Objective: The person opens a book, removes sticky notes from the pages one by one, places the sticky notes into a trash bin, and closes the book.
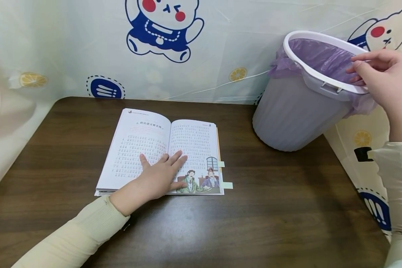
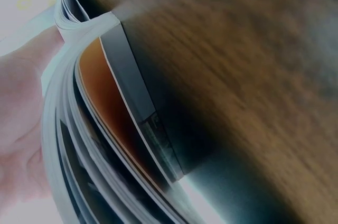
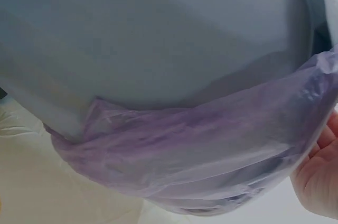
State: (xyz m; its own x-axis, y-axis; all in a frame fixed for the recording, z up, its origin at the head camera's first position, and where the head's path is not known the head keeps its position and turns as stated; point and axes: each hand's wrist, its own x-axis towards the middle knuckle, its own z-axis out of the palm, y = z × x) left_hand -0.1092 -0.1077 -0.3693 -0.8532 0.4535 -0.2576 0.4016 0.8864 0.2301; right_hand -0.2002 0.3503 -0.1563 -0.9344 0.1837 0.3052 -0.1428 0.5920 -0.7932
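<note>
An open book (image 1: 194, 137) with printed text and a color picture lies on the brown table. My left hand (image 1: 157, 178) rests on its lower middle, fingers spread across both pages. From the side, the left wrist view shows the book's curved page edges (image 2: 68, 108) beside the palm (image 2: 21, 123). At the right, my right hand (image 1: 382, 74) is at the rim of a grey trash bin (image 1: 294, 111), fingers slightly bent over its opening. Nothing shows between those fingers. A purple bag (image 1: 321, 56) lines the bin, its folded edge (image 3: 211, 150) hanging outside in the right wrist view.
The trash bin stands at the table's back right, its white rim (image 1: 316, 72) raised well above the tabletop. Pale green tabs (image 1: 227, 185) stick out of the book's right side. Printed cloth (image 1: 214, 44) hangs behind the dark wooden table (image 1: 254, 223).
</note>
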